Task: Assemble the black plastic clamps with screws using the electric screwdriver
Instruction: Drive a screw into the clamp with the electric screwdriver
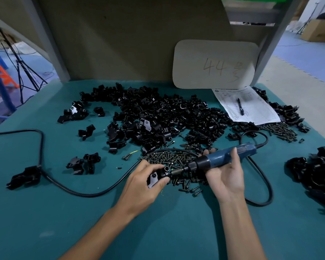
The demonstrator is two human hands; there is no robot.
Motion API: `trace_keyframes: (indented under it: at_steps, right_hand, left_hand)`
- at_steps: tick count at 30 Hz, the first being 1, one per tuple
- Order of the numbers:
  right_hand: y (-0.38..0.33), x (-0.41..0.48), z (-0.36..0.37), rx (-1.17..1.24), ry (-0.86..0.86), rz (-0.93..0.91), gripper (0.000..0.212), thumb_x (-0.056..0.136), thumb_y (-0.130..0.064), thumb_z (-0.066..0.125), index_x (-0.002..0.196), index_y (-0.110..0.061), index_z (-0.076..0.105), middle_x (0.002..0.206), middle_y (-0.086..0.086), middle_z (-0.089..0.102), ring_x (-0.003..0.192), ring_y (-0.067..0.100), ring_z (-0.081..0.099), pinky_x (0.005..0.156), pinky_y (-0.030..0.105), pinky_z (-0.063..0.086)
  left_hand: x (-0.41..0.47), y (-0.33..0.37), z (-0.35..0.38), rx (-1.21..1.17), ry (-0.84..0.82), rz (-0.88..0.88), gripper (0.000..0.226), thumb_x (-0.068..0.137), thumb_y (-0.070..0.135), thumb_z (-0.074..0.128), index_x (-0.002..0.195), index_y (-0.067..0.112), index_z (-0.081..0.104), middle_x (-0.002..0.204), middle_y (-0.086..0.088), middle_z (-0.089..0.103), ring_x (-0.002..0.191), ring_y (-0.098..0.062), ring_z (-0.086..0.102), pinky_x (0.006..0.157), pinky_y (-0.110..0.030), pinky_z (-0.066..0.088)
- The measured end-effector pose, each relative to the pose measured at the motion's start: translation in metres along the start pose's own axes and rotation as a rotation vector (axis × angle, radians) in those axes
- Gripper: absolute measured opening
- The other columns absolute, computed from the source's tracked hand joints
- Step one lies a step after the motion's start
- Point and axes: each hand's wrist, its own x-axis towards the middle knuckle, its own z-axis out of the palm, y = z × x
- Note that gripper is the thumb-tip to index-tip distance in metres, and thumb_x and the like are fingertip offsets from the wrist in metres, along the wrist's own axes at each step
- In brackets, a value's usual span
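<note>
Clamp sits near the front middle of the worktop, gripped in the left hand, fingers wrapped round it, a pale plate face showing under the thumb. Right hand is closed round the blue electric screwdriver, held nearly level, bit pointing left and touching or just at the clamp's side hole; can't tell whether a screw is already on the bit. Read: driving step in hand, screw going into the held clamp or about to. Next move calls for keeping bit in line with the hole, steady push, left grip firm so the part doesn't spin, then drop the finished piece aside. Loose screws lie directly behind and under the hands, a second scatter toward the right edge. Big heap of unassembled clamp parts fills the middle to back of the worktop; a smaller black pile at the right edge, possibly finished ones. Tool cord loops right of the right hand; another cable runs to the left edge. Paper form with pen at back right, under a card marked 44.
</note>
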Motion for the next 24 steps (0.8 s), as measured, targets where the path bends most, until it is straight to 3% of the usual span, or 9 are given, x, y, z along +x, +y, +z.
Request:
trace_keyframes:
  at_steps: [11, 16, 24]
  right_hand:
    - [0.0017, 0.0005, -0.0019, 0.019, -0.032, -0.003, 0.046, 0.088, -0.041, 0.069, 0.123, -0.015, 0.056, 0.095, 0.010, 0.063, 0.090, 0.028, 0.070, 0.083, 0.046, 0.057]
    - [0.0022, 0.0000, 0.0003, -0.009, -0.025, 0.001, 0.045, 0.089, -0.042, 0.067, 0.122, -0.013, 0.056, 0.103, 0.011, 0.058, 0.103, 0.030, 0.062, 0.087, 0.047, 0.054]
    - [0.0033, 0.0000, 0.0000, -0.005, -0.017, 0.004, 0.044, 0.091, -0.043, 0.067, 0.123, -0.015, 0.055, 0.098, 0.009, 0.058, 0.095, 0.026, 0.062, 0.091, 0.044, 0.053]
  left_hand:
    - [0.0001, -0.0012, 0.0010, 0.011, -0.001, -0.005, 0.034, 0.089, 0.041, 0.073, 0.120, 0.030, 0.066, 0.097, 0.023, 0.045, 0.091, -0.007, 0.055, 0.075, -0.013, 0.042]
    - [0.0003, -0.0014, 0.0020, 0.010, -0.019, -0.015, 0.036, 0.088, 0.049, 0.069, 0.119, 0.030, 0.065, 0.099, 0.021, 0.047, 0.095, -0.006, 0.054, 0.075, -0.008, 0.041]
    - [0.0007, -0.0014, 0.0012, 0.036, -0.050, -0.035, 0.047, 0.084, 0.060, 0.062, 0.122, 0.032, 0.063, 0.099, 0.021, 0.047, 0.098, 0.000, 0.054, 0.079, -0.006, 0.039]
